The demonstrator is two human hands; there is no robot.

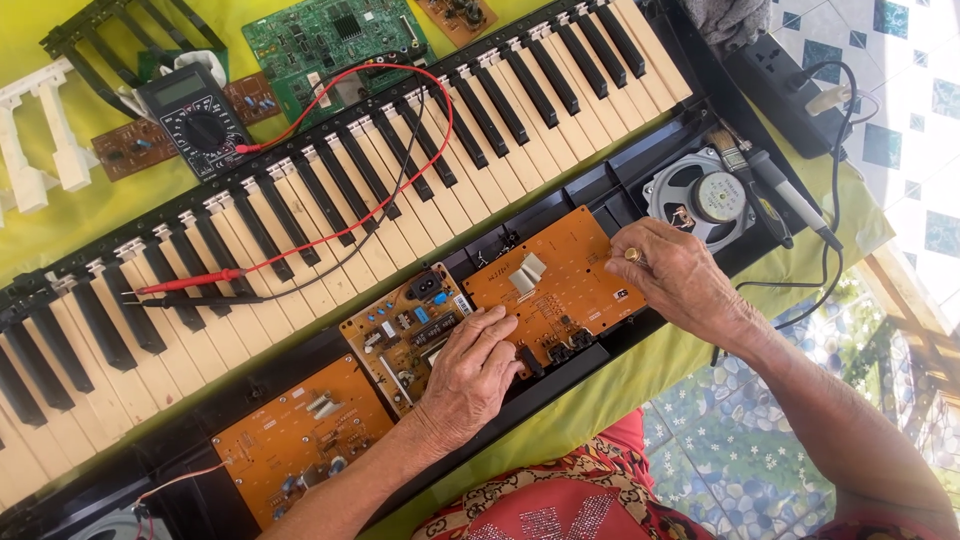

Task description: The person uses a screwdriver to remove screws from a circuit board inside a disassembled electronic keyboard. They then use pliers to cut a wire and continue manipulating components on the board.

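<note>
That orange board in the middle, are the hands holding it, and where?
Both hands are on the orange circuit board: the left hand presses its lower left edge, the right hand its upper right corner. Whether either truly grips it cannot be told.

Looks like a makeshift home repair bench. Opened keyboard [330, 200] on a yellow-green cloth [600, 400], patterned floor tiles [900, 110] beyond it. Above the keyboard, a multimeter [197, 120] and loose circuit boards [335, 45]; right of it, a speaker [705, 200] and power strip [780, 85].
</note>
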